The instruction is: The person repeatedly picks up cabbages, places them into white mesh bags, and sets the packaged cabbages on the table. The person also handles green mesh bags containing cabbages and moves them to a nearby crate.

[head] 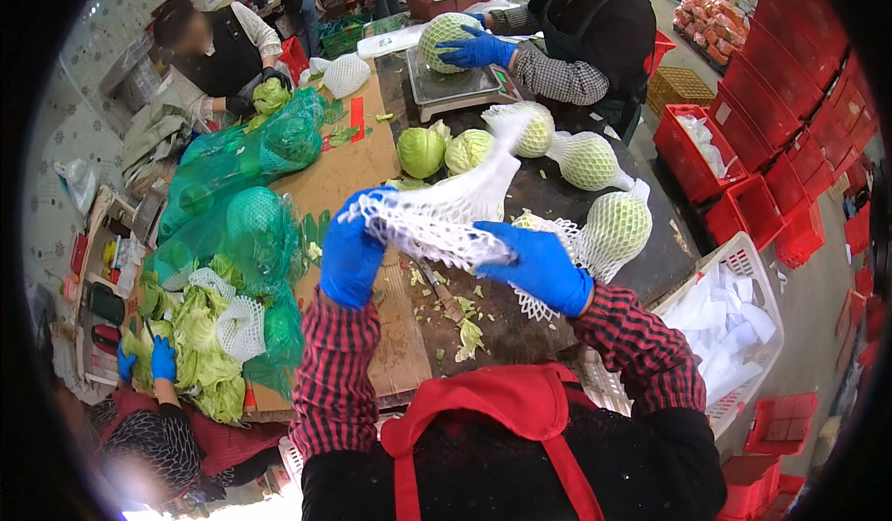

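Observation:
In blue gloves, my left hand (pixel 355 252) and my right hand (pixel 536 263) hold a white foam net sleeve (pixel 453 225) stretched between them above the table. Its upper part is blurred, and whether anything is inside cannot be told. Just beyond it sit bare cabbages (pixel 421 151). To the right of these, several cabbages in foam nets (pixel 619 225) stand in a curved row. Another foam net (pixel 536 305) shows partly beneath my right hand. Between my forearms, a knife (pixel 446 299) with a wooden handle lies among leaf scraps (pixel 471 340).
Across the table a co-worker's gloved hands (pixel 477 48) hold a netted cabbage on a scale (pixel 453 89). Green mesh bags of cabbages (pixel 258 228) cover the left side, where two other people handle cabbage leaves. A white crate (pixel 756 256) with white material stands right; red crates (pixel 780 68) are stacked beyond.

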A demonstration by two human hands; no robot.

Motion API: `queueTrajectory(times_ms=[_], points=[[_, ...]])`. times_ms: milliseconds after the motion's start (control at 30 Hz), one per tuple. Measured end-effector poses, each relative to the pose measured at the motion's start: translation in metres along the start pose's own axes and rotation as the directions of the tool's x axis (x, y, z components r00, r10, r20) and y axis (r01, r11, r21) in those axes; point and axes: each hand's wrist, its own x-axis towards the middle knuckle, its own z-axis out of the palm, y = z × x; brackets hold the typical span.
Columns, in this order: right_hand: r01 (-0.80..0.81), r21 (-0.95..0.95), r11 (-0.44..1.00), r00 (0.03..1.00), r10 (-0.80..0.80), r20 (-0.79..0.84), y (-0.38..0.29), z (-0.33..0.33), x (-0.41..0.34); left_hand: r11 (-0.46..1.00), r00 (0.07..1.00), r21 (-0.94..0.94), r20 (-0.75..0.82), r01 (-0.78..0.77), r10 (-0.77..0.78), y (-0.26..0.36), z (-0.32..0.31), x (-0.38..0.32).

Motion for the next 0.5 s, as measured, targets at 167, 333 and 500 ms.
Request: queueTrajectory(times_ms=[167,333,500], points=[[-0.118,0.864,0.49,0.99,0.122,0.066,0.029,-0.041,0.016,0.654,0.991,0.755,0.119,-0.047,-0.067,-0.027,0.05,-0.052],[0.028,-0.062,0.998,0.974,-0.013,0.224,0.029,-0.005,-0.025,0.954,0.982,0.274,0.107,0.124,-0.159,-0.002,-0.016,-0.022],[-0.257,0.76,0.597,0.965,0.201,0.168,0.038,-0.038,0.04,0.691,0.986,0.705,-0.08,0.161,-0.148,-0.014,0.013,-0.041]])
